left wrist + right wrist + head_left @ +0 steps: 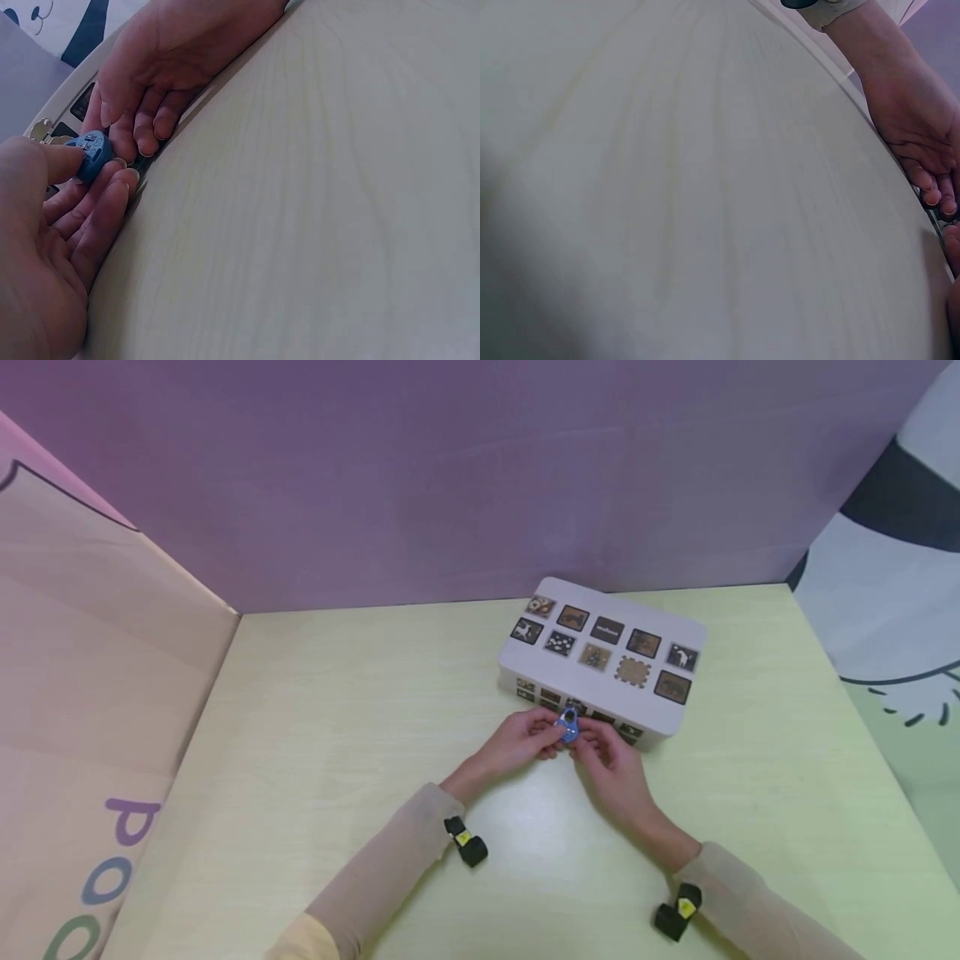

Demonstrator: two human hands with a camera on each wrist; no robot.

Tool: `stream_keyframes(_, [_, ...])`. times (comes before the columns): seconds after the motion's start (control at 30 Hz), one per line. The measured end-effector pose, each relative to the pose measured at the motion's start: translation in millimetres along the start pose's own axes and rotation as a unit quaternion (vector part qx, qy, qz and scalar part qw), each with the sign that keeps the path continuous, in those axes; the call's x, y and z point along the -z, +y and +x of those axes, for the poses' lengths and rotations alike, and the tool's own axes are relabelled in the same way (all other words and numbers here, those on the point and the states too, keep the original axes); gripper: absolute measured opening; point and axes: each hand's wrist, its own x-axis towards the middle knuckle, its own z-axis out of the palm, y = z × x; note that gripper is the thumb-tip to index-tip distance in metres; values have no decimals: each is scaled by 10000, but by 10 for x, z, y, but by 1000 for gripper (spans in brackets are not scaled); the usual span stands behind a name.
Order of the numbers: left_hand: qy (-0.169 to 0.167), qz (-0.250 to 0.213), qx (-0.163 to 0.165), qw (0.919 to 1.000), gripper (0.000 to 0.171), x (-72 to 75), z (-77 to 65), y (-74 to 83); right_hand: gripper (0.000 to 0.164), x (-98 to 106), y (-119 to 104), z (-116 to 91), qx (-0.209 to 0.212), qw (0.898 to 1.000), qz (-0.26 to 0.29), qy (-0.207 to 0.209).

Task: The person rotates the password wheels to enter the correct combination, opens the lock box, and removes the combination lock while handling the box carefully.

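A small blue combination padlock (568, 729) with number dials is held at the front side of a white tin-like box (652, 615). My left hand (521, 742) pinches it, thumb on the dial face and fingers beneath, as the left wrist view shows. From the other side my right hand (615, 772) grips its edge with thumb and index finger, the remaining fingers curled below. A gold-coloured metal clasp (41, 129) shows beside the padlock (93, 156) in the left wrist view. The right wrist view hides the padlock, showing only parts of the hands at its right edge.
The box lies at an angle on the pale wood-grain table (337, 693), toward its back edge. A purple panel (420, 485) rises behind, with printed panels at the left (97, 635) and right (915, 610). Black wrist devices (468, 843) sit on both sleeves.
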Motion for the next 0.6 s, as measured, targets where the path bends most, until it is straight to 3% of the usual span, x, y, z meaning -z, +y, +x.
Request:
stream_keyframes(0.37, [-7,-8,-1,10000,27,1,3,1,30,-17,-5,9,12,9998,-198,57])
stream_keyframes(0.6, [-15,6,7,10000,26,3,5,-7,30,-6,-12,0,15,10000,-48,18])
